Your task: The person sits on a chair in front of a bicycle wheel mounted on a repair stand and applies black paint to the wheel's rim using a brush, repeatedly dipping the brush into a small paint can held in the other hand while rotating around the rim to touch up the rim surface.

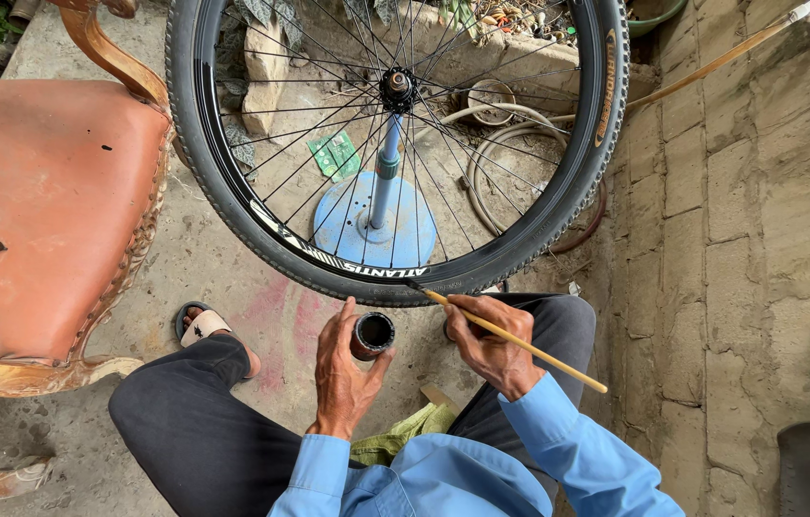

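Observation:
A black bicycle wheel with knobby tyre and thin spokes lies flat on a blue stand, its hub on the stand's post. My left hand holds a small dark round tin, open at the top, just below the tyre. My right hand grips a thin wooden-handled brush; its dark tip touches the tyre's near edge. Blue sleeves and dark trousers show below.
An orange padded chair with carved wooden frame stands at left. A grey block wall rises at right. A coiled hose, a green circuit board and stones lie beyond the wheel. A green rag sits between my knees.

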The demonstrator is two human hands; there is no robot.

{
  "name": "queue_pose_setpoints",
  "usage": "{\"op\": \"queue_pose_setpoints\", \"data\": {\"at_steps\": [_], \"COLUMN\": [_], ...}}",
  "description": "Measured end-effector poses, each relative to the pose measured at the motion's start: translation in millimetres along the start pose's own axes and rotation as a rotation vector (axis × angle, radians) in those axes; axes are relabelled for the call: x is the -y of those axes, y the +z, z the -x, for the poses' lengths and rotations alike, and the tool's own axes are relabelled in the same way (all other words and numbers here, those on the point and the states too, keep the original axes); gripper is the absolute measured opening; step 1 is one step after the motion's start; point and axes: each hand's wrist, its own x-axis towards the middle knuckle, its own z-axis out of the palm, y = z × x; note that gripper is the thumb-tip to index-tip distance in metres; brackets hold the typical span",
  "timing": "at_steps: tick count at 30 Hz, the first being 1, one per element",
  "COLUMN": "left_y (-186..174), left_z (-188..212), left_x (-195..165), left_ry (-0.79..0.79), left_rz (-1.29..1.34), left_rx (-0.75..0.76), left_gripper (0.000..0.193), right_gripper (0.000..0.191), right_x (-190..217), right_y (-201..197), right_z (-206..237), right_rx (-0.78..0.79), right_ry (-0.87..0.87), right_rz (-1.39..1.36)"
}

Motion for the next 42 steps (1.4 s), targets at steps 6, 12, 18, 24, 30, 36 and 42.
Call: {"op": "queue_pose_setpoints", "data": {"at_steps": [6, 12, 18, 24, 30, 36, 42], "left_y": [10.6, 12.9, 8.6, 5.6, 5.0, 3.3, 3.7], "left_z": [2.7, 3.6, 2.2, 0.9, -0.3, -0.5, -1.2], "left_x": [-3.8, -0.2, -0.3, 0.7, 3.9, 5.2, 7.2], "left_ry": [0.025, 0.003, -0.042, -0.005, -0.013, -0.019, -0.045], "left_rz": [-0.018, -0.001, -0.010, -0.004, -0.011, -0.006, -0.016], "left_rx": [0.065, 0.074, 0.086, 0.046, 0.057, 0.057, 0.062], "left_gripper": [0.086, 0.089, 0.095, 0.094, 0.096, 0.096, 0.095], "right_gripper": [0.016, 0.019, 0.019, 0.018, 0.017, 0.017, 0.018], "right_x": [10.8, 10.3, 6.0, 5.1, 12.7, 12.4, 5.5], "right_y": [13.8, 21.7, 15.3, 3.3, 22.1, 36.9, 29.9], "right_z": [-8.8, -13.1, -8.5, -7.4, -9.0, -13.2, -10.2], "right_rx": [0.099, 0.185, 0.187, 0.127, 0.129, 0.140, 0.150], "right_ry": [-0.109, -0.084, -0.050, -0.131, -0.086, -0.094, -0.083], "right_rz": [-0.035, -0.003, 0.015, -0.005, -0.041, -0.047, -0.013]}}
